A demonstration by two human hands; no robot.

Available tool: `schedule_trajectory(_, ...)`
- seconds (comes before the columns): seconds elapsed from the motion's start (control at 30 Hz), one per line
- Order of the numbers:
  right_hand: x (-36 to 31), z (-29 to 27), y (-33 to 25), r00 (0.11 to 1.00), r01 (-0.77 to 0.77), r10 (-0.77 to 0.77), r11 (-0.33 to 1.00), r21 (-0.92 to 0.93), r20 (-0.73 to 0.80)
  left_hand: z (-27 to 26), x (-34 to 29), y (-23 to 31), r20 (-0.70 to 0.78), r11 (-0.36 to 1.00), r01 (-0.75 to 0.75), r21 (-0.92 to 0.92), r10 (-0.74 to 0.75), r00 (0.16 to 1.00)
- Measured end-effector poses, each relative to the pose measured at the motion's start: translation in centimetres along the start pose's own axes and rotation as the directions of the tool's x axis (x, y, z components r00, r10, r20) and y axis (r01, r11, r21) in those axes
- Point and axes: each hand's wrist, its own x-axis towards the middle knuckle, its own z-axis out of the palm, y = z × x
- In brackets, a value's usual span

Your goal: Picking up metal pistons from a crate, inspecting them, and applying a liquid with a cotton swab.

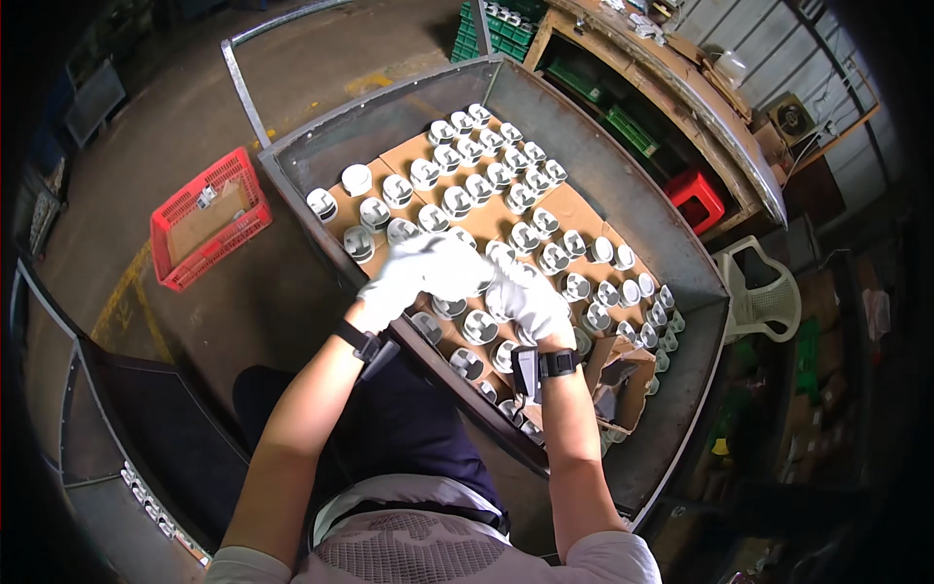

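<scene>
The biggest thing is a dark metal cart [603, 141], deep like a bathtub, and its tall, hard sides would likely stop things from rolling out. Flat brown cardboard [399, 158] covers its bottom, maybe so that metal does not scratch on metal. On the floor to the left sits a red plastic crate [224, 250], full of little holes, with a brown sheet inside. A small open cardboard box [634, 387] is tucked in the cart's near right part, with bent flaps. The left hand [428, 268] and right hand [525, 297] are close together over the middle of the near side, in soft white gloves [389, 292], perhaps to keep skin and metal safe. Their fingers look bent in, partly closed, but they are blurry, so I cannot tell if they hold anything. Smallest are the shiny silver pistons [456, 202], round like short cups, standing on the cardboard around and under the hands. Most show dark cut-out shapes; a few show plain pale rounds. They are in loose rows, probably so they don't bump.
</scene>
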Motion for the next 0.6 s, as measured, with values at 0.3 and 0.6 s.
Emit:
schedule_trajectory(0.3, 9.4, 1.7, 7.5, 0.998, -0.058, 0.041, 0.822, -0.567, -0.043, -5.6, -1.0, 0.1, -0.576, 0.928, -0.217, 0.304, 0.36, 0.734)
schedule_trajectory(0.6, 12.4, 7.0, 12.9, 0.997, -0.026, 0.073, 0.325, -0.945, -0.002, -6.1, -1.3, -0.4, -0.53, 0.761, -0.066, 0.646, 0.509, 0.679)
